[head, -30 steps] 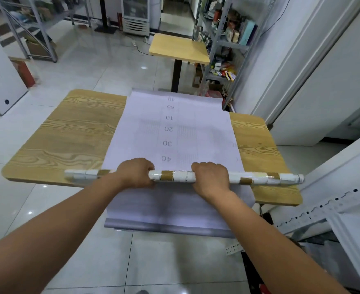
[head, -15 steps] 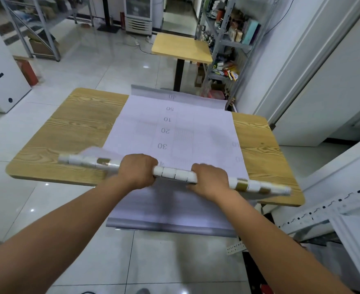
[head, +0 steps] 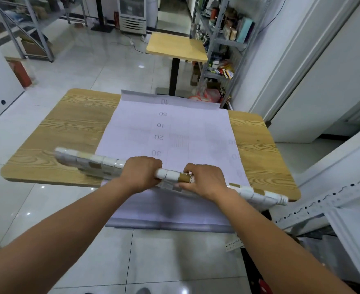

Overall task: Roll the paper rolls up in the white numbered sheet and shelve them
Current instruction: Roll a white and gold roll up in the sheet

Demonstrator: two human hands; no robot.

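Wooden table (head: pixel 68 132) at left, with the tile-patterned paper roll (head: pixel 172 176) slanting across its near edge; the left end is blurred, so it may be more than one roll. My left hand (head: pixel 142 174) curls over the roll mid-length, and my right hand (head: pixel 204 180), just beside it, grips the same roll. The white numbered sheet (head: pixel 168 132) lies spread beneath, its near end hanging off the table.

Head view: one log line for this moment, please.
left hand: grips paper rolls | right hand: grips paper rolls | white numbered sheet: spread on wooden table, near edge overhanging
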